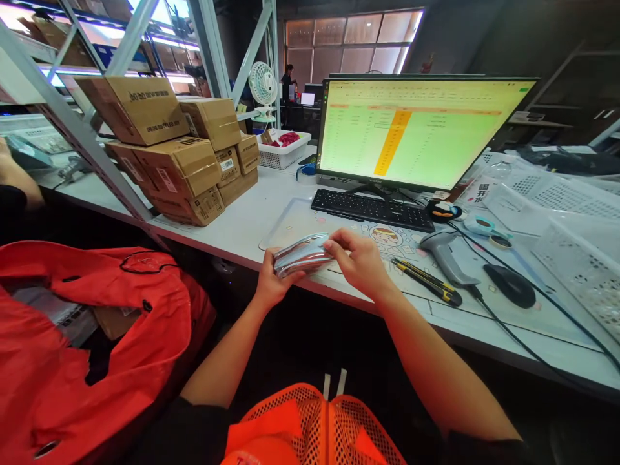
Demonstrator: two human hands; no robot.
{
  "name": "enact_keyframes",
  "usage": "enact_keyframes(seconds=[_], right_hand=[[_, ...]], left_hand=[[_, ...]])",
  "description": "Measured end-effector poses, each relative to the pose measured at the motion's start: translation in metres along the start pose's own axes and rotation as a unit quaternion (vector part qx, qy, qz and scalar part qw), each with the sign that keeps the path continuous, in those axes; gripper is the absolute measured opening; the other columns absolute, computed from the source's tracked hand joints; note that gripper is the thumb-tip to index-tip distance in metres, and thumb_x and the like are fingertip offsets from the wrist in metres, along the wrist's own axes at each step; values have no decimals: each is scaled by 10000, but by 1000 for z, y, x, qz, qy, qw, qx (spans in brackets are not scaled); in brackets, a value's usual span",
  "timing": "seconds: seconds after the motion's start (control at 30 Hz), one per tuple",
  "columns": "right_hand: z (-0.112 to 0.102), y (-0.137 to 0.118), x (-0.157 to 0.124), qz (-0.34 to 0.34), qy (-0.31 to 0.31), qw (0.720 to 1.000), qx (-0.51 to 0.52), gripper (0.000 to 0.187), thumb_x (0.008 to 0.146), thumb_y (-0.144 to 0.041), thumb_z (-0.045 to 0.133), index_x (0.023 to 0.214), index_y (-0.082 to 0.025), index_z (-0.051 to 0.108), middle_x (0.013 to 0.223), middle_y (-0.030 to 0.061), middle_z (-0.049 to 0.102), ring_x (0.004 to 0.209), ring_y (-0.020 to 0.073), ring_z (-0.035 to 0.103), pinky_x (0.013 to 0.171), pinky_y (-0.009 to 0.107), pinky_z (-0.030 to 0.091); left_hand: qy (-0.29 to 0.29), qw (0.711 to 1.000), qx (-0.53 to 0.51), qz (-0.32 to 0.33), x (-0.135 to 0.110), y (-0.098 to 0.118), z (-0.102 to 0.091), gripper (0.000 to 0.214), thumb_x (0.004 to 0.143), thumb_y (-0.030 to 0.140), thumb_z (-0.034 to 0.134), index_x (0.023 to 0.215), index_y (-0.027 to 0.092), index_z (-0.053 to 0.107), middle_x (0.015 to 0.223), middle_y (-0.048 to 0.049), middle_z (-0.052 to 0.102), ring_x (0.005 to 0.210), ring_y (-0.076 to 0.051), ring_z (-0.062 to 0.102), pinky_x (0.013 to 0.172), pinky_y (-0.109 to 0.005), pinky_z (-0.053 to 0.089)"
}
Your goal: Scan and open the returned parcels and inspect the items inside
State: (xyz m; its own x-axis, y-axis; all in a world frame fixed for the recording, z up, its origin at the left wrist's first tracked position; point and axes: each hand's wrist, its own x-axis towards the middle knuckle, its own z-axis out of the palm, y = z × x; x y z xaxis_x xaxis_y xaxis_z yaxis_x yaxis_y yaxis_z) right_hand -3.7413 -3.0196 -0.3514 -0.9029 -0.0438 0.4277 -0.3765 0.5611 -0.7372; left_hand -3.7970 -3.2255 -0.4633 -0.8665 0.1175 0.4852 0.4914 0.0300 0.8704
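One orange vest (pixel 310 423) sits below one shiny packet (pixel 303 254), the left hand (pixel 272 284) clasping it, the right hand (pixel 361 263) pinching.

Left forearm (pixel 230 355) and right forearm (pixel 429 352) reaching forward and inward, left hand (pixel 274 281) curled in a grip, right hand (pixel 362 263) slightly higher, fingers (pixel 347 237) bent in a pinch

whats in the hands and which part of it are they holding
A shiny packet: the left hand grips its left end, the right hand pinches its right end.
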Motion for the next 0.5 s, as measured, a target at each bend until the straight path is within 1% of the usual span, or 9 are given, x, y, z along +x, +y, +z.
enact_keyframes(seconds=[0.07,0.13,0.2,0.27,0.3,0.37,0.4,0.43,0.5], right_hand=[[-4,-3,1,20,20,998,-64,190,965,-361,529,863,-222,610,792,41,691,726,191,589,710,314,399],[-8,-4,0,28,31,991,-125,197,976,-348,514,859,-221,609,804,54,694,732,202,588,705,323,389],[-12,0,1,28,53,984,-170,198,973,-329,521,831,-214,594,859,77,694,786,216,596,730,333,403],[-15,12,5,45,63,981,-176,201,961,-317,548,795,-208,578,873,91,680,830,226,604,762,344,435],[-16,22,7,68,51,985,-151,212,957,-323,567,781,-205,571,864,91,671,830,224,609,762,346,456],[-14,45,14,146,-7,989,-31,247,949,-365,614,773,-197,567,827,80,653,799,206,620,735,335,501],[-11,59,18,188,-45,980,43,277,938,-397,646,771,-192,566,808,74,643,776,192,620,713,324,519],[-8,72,22,223,-80,965,110,316,919,-436,678,763,-187,562,785,67,632,744,176,615,683,310,529],[1,94,29,265,-136,935,191,406,862,-520,730,738,-183,540,710,43,592,657,145,579,600,280,513]], left_hand=[[3,1000,7,0,3,4,1,662,706,606,880,1117,227,525,1070,-59,697,983,-232,709,850,-346,588],[0,1000,5,-2,5,7,3,641,715,616,868,1099,226,536,1036,-49,697,938,-216,706,810,-324,586],[-2,1000,1,-6,6,6,5,631,722,628,857,1090,227,538,1031,-46,697,946,-214,705,815,-318,584],[-3,1000,-3,-16,8,3,6,635,719,635,856,1089,230,536,1031,-43,700,967,-216,706,835,-321,583],[1,1000,-7,-21,9,1,6,639,715,641,857,1083,230,534,1026,-42,702,971,-219,708,842,-324,584],[13,999,-25,-27,13,-3,6,655,706,652,860,1085,229,533,1048,-54,710,999,-234,713,871,-343,587],[16,999,-37,-27,15,-5,6,667,708,661,854,1103,227,536,1094,-73,714,1047,-249,711,906,-361,586],[16,998,-47,-25,18,-7,7,680,723,673,838,1137,223,541,1161,-97,710,1118,-268,699,956,-382,578],[9,998,-54,-18,23,-11,8,712,776,701,778,1236,215,535,1302,-139,672,1274,-295,639,1057,-415,539]])
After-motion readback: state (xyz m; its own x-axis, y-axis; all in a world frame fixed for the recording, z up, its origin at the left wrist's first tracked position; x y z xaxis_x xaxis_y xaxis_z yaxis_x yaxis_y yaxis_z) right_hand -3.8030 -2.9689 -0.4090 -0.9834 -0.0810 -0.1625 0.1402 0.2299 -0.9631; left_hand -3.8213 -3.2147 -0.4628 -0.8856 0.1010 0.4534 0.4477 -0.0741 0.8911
